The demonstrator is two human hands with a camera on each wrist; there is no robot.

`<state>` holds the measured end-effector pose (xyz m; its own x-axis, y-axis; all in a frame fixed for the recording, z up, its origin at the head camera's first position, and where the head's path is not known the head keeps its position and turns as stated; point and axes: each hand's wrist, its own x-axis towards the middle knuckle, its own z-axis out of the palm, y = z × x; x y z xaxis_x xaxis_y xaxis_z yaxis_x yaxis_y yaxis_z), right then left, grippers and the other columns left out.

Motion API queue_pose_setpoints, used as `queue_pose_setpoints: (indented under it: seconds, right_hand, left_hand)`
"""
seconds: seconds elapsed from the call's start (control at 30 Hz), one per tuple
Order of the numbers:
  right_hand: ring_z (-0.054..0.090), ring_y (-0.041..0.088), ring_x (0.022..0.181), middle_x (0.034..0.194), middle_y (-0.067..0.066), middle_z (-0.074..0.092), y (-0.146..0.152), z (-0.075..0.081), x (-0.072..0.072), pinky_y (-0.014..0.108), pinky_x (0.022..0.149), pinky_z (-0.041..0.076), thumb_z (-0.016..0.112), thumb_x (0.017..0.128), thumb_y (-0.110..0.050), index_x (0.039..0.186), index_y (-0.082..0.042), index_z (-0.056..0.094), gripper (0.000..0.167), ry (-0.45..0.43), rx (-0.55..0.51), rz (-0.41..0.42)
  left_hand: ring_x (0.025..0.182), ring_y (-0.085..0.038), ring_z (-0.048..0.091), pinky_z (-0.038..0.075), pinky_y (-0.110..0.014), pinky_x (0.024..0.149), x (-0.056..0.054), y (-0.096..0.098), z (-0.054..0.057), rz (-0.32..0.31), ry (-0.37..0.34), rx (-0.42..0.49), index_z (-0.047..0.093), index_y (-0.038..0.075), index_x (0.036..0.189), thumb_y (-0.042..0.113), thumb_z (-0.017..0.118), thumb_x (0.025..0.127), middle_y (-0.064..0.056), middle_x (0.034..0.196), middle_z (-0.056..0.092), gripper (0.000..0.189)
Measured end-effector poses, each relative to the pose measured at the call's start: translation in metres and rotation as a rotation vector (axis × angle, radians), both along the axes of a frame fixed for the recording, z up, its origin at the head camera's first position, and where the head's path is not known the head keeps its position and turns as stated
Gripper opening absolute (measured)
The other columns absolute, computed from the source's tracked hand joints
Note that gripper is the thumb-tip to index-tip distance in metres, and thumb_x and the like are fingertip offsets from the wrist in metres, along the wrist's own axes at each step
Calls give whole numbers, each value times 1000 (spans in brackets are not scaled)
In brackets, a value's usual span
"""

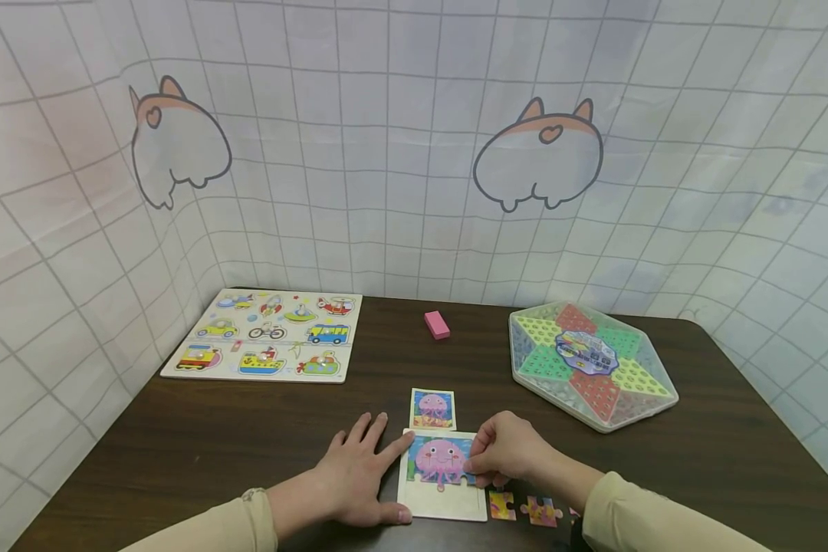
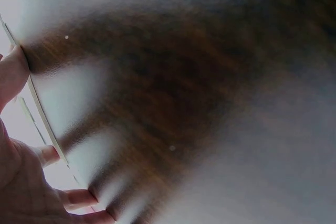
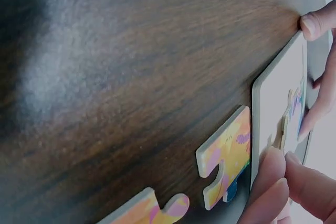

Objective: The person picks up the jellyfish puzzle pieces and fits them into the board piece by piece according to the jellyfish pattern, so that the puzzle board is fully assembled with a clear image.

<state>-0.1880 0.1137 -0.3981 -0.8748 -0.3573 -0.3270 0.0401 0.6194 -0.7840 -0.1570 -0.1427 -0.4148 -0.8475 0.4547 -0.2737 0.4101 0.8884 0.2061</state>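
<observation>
A white puzzle board (image 1: 448,502) lies flat on the table, with joined jigsaw pieces of a pink jellyfish (image 1: 438,458) filling its upper part. Beside its left edge my left hand (image 1: 359,479) is spread, the index fingertip at the top left corner and the thumb at the lower left edge. My right hand (image 1: 514,448) is over the board's right side, thumb and forefinger pinching a puzzle piece at the edge of the picture; the fingers hide most of it. Close to the board's right edge lie a loose yellow-orange puzzle piece (image 3: 231,153) and another puzzle piece (image 1: 542,511).
A small jellyfish picture card (image 1: 432,409) touches the board's top. Farther back are a vehicle peg puzzle (image 1: 265,337) at left, a pink block (image 1: 437,325), and a hexagonal Chinese checkers box (image 1: 593,364) at right. A grid-patterned curtain (image 1: 414,153) stands behind the table.
</observation>
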Motion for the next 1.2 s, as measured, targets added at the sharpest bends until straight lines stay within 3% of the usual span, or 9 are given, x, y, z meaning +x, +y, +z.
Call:
queue_pose_setpoints:
  seconds: [0.33,0.63,0.9,1.2]
  right_hand:
    - [69,12,53,63,5,70,-1,-3,-1,28,51,56,83,82,-4,76,-3,68,17,20,45,-15]
    - [58,8,46,51,1,63,-9,-3,-5,24,48,52,84,85,-24,66,-9,64,32,58,191,-7]
    - [55,9,44,47,0,59,-14,-6,-8,24,46,49,86,83,-26,62,-9,62,36,91,259,-9]
    - [56,10,45,50,2,60,-15,-5,-6,25,46,51,87,83,-24,64,-9,62,35,103,253,-6]
  left_hand:
    - [151,-46,30,36,-69,109,1,0,0,-1,-3,5,35,30,160,74,68,81,-21,165,31,96]
    - [151,-45,28,35,-69,110,0,0,0,6,-12,-4,34,31,160,75,67,81,-20,166,29,96]
    - [151,-45,28,35,-69,110,-1,0,0,7,-12,-2,34,31,160,75,67,81,-20,166,29,96]
    - [152,-45,28,35,-69,109,0,1,0,9,-9,-7,34,31,160,75,67,82,-20,165,30,96]
